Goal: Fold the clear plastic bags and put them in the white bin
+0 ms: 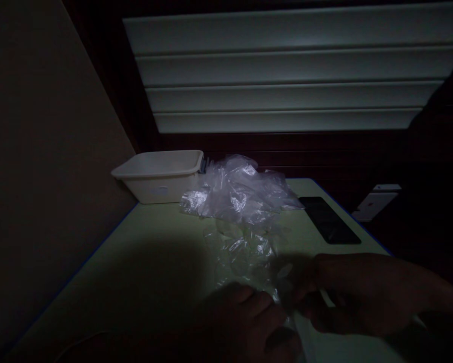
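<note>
A crumpled clear plastic bag [245, 252] lies on the pale green table in front of me, its near end running down to my hands. My left hand [257, 322] is at the bottom middle, fingers curled over that near end. To its right, my right hand [347, 295] reaches in from the side with thumb and fingers closed together at the bag's right edge. Deep shadow hides the fingertips of both hands. Just beyond, a heap of clear plastic bags [237, 189] spreads across the back of the table.
At the back left stands a cream plastic bin [156, 189] with a grey latch, beside the heap. A dark phone [329, 220] lies near the table's right edge. Past that edge is a white box [376, 204]. A wall is on the left and a slatted panel [279, 68] behind.
</note>
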Motion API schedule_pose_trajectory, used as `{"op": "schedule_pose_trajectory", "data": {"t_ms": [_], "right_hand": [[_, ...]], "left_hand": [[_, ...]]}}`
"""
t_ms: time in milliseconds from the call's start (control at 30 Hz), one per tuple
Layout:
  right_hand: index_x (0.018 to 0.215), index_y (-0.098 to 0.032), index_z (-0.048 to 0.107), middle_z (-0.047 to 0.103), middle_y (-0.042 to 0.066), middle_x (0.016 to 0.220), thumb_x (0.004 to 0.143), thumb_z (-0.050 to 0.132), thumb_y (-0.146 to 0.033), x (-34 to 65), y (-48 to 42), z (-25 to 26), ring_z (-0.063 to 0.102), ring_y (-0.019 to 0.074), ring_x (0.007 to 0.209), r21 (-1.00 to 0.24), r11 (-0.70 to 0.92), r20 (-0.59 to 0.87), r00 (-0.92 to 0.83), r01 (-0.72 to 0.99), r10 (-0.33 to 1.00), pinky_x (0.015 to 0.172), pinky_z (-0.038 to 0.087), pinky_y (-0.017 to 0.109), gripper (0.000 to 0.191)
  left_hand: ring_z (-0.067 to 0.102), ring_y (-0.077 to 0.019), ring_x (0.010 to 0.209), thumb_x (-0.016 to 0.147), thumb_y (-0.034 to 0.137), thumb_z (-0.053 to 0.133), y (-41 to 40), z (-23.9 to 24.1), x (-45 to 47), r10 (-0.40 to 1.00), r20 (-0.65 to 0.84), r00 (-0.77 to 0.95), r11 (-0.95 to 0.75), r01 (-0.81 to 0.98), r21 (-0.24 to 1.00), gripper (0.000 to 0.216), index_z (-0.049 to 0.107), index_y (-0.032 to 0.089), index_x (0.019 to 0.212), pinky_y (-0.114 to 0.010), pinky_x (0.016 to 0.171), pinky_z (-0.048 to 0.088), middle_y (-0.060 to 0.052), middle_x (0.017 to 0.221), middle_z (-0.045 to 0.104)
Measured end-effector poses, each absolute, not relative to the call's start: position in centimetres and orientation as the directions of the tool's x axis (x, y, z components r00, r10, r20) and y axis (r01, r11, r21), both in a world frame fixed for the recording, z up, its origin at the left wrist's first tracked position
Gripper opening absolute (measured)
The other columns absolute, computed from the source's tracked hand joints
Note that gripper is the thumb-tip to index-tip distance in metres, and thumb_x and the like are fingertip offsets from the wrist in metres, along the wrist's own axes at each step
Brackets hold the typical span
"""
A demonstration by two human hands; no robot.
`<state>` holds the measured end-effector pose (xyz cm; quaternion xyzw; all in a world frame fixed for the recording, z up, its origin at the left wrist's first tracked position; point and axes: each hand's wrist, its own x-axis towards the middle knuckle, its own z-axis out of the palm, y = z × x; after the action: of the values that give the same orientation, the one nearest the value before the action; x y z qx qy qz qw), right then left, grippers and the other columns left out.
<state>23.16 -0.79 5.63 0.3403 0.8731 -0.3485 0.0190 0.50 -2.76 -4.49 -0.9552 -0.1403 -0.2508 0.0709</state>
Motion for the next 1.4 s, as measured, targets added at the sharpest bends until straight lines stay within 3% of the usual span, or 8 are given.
{"op": "schedule_pose_trajectory", "data": {"t_ms": [267,533,767,933,1067,1233,1400], "right_hand": [[0.101,-0.022,0.074,0.074,0.006,0.088,0.078,0.061,-0.025,23.3,-0.9,5.6,0.067,0.0182,0.069,-0.533,0.491,-0.310,-0.700,0.689,0.644,0.058,0.048,0.024,0.026],[0.107,-0.022,0.072,0.073,0.008,0.092,0.081,0.059,-0.028,23.4,-0.8,5.7,0.067,0.0191,0.074,-0.550,0.478,-0.324,-0.703,0.685,0.633,0.061,0.049,0.026,0.029],[0.114,-0.026,0.068,0.072,0.006,0.094,0.083,0.059,-0.039,23.4,-0.8,5.4,0.067,0.0200,0.077,-0.557,0.460,-0.289,-0.681,0.692,0.673,0.065,0.050,0.029,0.035],[0.112,-0.023,0.067,0.073,0.006,0.092,0.084,0.059,-0.035,23.1,-0.7,5.5,0.067,0.0188,0.076,-0.604,0.446,-0.293,-0.704,0.661,0.647,0.063,0.050,0.026,0.032],[0.112,-0.020,0.066,0.072,0.007,0.093,0.084,0.058,-0.032,22.7,-0.6,5.8,0.067,0.0189,0.077,-0.619,0.465,-0.280,-0.730,0.634,0.623,0.064,0.050,0.026,0.032],[0.114,-0.020,0.064,0.071,0.006,0.094,0.084,0.057,-0.029,22.4,-0.7,5.9,0.066,0.0180,0.076,-0.640,0.443,-0.284,-0.728,0.628,0.624,0.063,0.050,0.026,0.032],[0.117,-0.019,0.059,0.070,0.005,0.092,0.082,0.059,-0.023,22.2,-0.7,5.4,0.064,0.0159,0.072,-0.646,0.436,-0.264,-0.720,0.626,0.642,0.059,0.048,0.023,0.036]], "left_hand": [[0.056,-0.0114,0.073,0.092,0.036,0.055,-2.8,-4.3,0.6,0.217,0.498,0.839,-0.941,0.316,-0.122,0.016,0.058,0.023,0.101,-0.022,0.064,0.041,0.001,0.085,0.062],[0.058,-0.0126,0.087,0.096,0.029,0.050,-2.8,-2.5,0.2,0.091,0.453,0.887,-0.957,0.204,-0.207,0.018,0.061,0.020,0.108,-0.026,0.072,0.045,0.000,0.108,0.065],[0.058,-0.0142,0.098,0.096,0.031,0.049,-2.4,-2.9,-0.1,0.051,0.380,0.924,-0.954,0.157,-0.254,0.019,0.060,0.020,0.107,-0.026,0.075,0.046,-0.004,0.122,0.061],[0.059,-0.0142,0.098,0.095,0.033,0.050,-2.5,-2.9,-0.1,0.074,0.380,0.922,-0.948,0.184,-0.261,0.022,0.058,0.021,0.113,-0.026,0.076,0.046,-0.004,0.124,0.060],[0.060,-0.0133,0.094,0.095,0.031,0.051,-2.7,-2.9,0.3,0.077,0.419,0.905,-0.952,0.192,-0.239,0.020,0.058,0.020,0.109,-0.025,0.073,0.047,-0.004,0.118,0.062],[0.059,-0.0117,0.081,0.094,0.024,0.052,-2.8,-3.8,0.9,0.116,0.505,0.855,-0.950,0.244,-0.196,0.013,0.060,0.016,0.088,-0.023,0.067,0.046,-0.002,0.093,0.066],[0.051,-0.0093,0.062,0.093,0.025,0.053,-3.1,-3.6,0.3,0.152,0.570,0.807,-0.951,0.277,-0.139,0.023,0.053,0.017,0.072,-0.023,0.052,0.037,0.004,0.066,0.055]]}}
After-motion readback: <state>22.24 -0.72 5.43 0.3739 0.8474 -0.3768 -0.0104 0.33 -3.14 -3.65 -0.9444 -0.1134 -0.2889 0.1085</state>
